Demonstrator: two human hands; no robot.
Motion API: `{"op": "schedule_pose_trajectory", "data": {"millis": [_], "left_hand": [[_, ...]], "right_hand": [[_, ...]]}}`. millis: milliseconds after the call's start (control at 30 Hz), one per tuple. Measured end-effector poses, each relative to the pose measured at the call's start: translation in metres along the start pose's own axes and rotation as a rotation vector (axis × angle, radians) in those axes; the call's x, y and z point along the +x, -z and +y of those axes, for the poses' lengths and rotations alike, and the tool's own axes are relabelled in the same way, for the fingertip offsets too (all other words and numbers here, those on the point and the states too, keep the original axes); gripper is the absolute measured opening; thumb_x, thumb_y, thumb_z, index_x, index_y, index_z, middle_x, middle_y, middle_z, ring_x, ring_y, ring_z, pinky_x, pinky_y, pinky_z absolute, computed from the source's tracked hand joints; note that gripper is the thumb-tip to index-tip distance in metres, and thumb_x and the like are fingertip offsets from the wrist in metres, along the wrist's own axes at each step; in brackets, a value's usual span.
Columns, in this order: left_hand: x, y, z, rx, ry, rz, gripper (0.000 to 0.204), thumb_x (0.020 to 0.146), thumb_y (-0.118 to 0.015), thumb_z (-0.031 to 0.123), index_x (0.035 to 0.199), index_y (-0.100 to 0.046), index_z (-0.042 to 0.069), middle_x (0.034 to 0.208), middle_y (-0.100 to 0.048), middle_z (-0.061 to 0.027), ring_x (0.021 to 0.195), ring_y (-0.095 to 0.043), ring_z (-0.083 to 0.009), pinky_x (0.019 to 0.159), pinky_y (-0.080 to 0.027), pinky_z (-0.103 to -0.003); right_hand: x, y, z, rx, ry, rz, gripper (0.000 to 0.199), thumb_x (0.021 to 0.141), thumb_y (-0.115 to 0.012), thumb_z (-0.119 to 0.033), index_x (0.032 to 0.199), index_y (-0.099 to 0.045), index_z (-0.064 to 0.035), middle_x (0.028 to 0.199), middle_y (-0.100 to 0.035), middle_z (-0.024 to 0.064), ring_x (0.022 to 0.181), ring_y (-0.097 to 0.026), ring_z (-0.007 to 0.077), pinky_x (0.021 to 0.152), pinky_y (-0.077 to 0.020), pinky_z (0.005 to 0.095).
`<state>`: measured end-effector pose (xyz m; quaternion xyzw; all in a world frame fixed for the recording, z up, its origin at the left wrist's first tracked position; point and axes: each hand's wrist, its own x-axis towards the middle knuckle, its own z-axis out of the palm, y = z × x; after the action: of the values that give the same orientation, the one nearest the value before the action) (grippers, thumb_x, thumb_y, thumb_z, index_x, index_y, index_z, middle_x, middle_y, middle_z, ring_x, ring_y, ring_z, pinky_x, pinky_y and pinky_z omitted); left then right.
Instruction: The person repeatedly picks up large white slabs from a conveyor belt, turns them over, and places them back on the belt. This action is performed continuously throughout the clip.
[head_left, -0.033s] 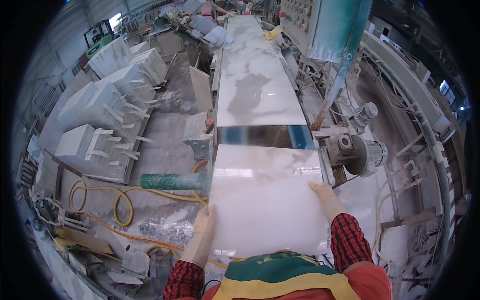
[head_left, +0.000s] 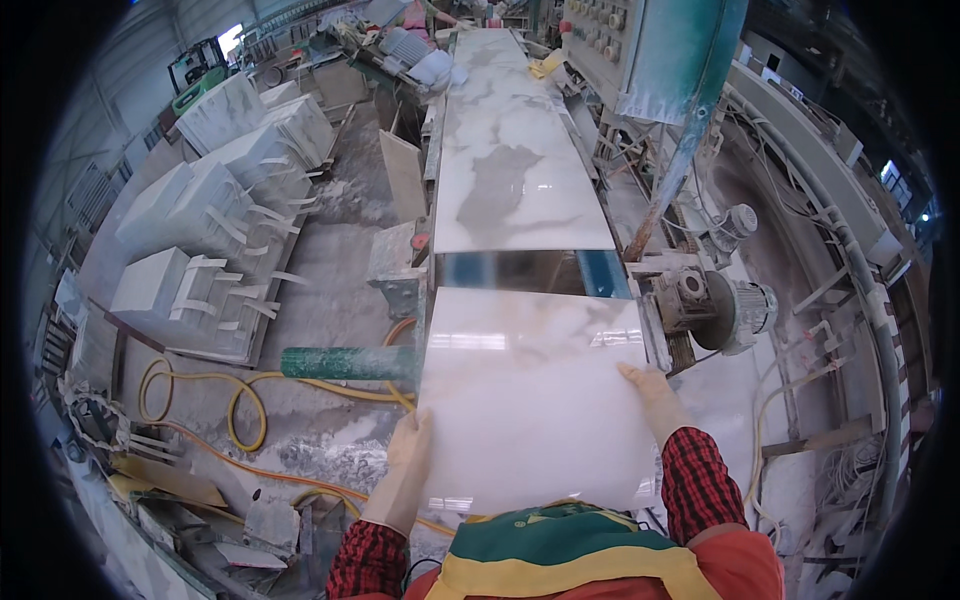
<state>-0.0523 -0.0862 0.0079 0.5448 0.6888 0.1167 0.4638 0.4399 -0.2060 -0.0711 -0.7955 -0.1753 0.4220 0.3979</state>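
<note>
A glossy white stone slab [head_left: 535,405] with faint tan veining lies flat before me, its near edge close to my green and yellow apron [head_left: 560,548]. My left hand [head_left: 408,455], in a pale glove, grips the slab's left edge; its fingertips are partly hidden. On the opposite edge my right hand [head_left: 652,398], gloved alike, is closed with the thumb side at the top surface and the other fingers out of sight. Past a gap showing blue strips [head_left: 600,273] lies a second polished slab [head_left: 570,205] with grey patches, in line with mine on the conveyor.
Motors [head_left: 740,310] flank the line at right, below a green-and-grey control cabinet [head_left: 680,60]. A green roller [head_left: 345,362] juts out at left above yellow hoses [head_left: 250,420]. Strapped stacks of white slabs [head_left: 225,215] stand farther left. Someone in pink [head_left: 415,14] is at the far end.
</note>
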Motion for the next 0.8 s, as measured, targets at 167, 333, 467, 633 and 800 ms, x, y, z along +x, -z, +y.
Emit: {"op": "schedule_pose_trajectory", "data": {"millis": [167,333,467,633,800], "left_hand": [[0.028,-0.013,-0.023,0.050,-0.003,0.058,0.067,0.108,-0.048,0.061,0.144,-0.067,0.007,0.151,-0.063,-0.0225,0.142,-0.057,-0.0413,0.119,-0.043,-0.048],[0.048,-0.020,-0.001,0.078,0.021,0.046,0.070,0.108,-0.045,0.063,0.146,-0.065,0.008,0.153,-0.062,-0.0224,0.143,-0.056,-0.0421,0.121,-0.041,-0.048],[0.074,-0.029,-0.012,0.026,0.044,0.062,0.069,0.108,-0.045,0.062,0.147,-0.065,0.010,0.153,-0.062,-0.0228,0.143,-0.057,-0.0411,0.120,-0.042,-0.048],[0.055,-0.017,0.041,0.100,0.053,0.045,0.066,0.107,-0.047,0.059,0.141,-0.068,0.007,0.144,-0.067,-0.0248,0.136,-0.062,-0.0409,0.115,-0.044,-0.048],[0.064,-0.025,0.044,0.089,0.005,0.191,0.061,0.107,-0.049,0.057,0.133,-0.072,0.007,0.133,-0.073,-0.0236,0.128,-0.066,-0.0429,0.110,-0.048,-0.050]], "right_hand": [[-0.059,-0.018,-0.074,0.141,-0.085,-0.045,0.083,0.097,-0.084,-0.038,0.156,-0.050,0.0082,0.143,-0.067,0.0252,0.119,-0.073,0.0331,0.100,-0.0604,0.0440],[-0.074,0.019,-0.023,-0.802,0.599,-0.071,0.056,0.106,-0.073,-0.027,0.151,-0.058,0.0025,0.134,-0.073,0.0189,0.115,-0.073,0.0298,0.101,-0.0596,0.0406],[-0.094,0.021,0.007,-0.582,0.536,-0.145,0.047,0.109,-0.070,-0.029,0.145,-0.063,0.0019,0.133,-0.074,0.0134,0.118,-0.072,0.0255,0.101,-0.0580,0.0368],[-0.079,-0.004,0.020,0.309,-0.160,-0.079,0.047,0.106,-0.076,-0.024,0.144,-0.064,0.0015,0.129,-0.074,0.0132,0.112,-0.073,0.0240,0.095,-0.0608,0.0377],[-0.055,-0.005,0.028,0.367,-0.061,-0.115,0.054,0.102,-0.081,-0.028,0.141,-0.064,0.0041,0.127,-0.075,0.0145,0.109,-0.073,0.0233,0.087,-0.0623,0.0387]]}}
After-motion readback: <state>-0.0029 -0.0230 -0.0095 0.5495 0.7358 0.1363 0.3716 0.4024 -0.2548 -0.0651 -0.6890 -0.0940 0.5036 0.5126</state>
